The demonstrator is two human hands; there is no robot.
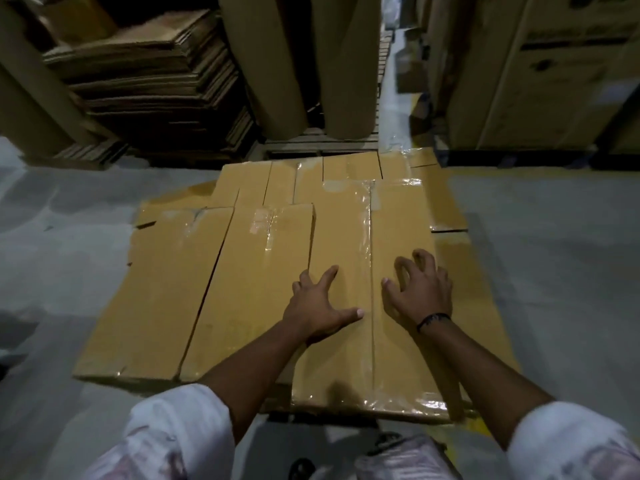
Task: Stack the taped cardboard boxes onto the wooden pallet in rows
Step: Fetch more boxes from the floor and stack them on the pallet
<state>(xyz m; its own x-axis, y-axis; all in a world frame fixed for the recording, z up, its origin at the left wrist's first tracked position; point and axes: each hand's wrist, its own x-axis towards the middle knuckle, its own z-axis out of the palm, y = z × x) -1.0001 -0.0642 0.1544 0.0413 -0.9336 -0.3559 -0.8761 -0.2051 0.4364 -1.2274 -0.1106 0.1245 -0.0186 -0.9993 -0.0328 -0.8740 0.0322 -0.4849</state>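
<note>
Two bare hands rest on one long brown cardboard box with shiny clear tape (367, 237). This box lies flat on top of the other boxes, on the right side of the stack. Its long side points away from the person, and its short near end is at the near edge of the stack. A tape line runs down its middle the same way.

The left hand (322, 306) lies flat on the left half of the top, fingers spread wide and holding nothing. The right hand (419, 292) is by the right edge, with its fingers bent like a claw and the tips on the top. It grips nothing.

Just to the left, and lower, lie two more long taped brown boxes (207, 289), side by side and pointing the same way. A row of taped boxes (311, 178) fills the far edge.

Open grey floor (69, 237) lies on the left and right of the stack. Tall brown paper rolls (277, 64) stand close behind the far edge, next to a pile of flat cardboard sheets (156, 81).
</note>
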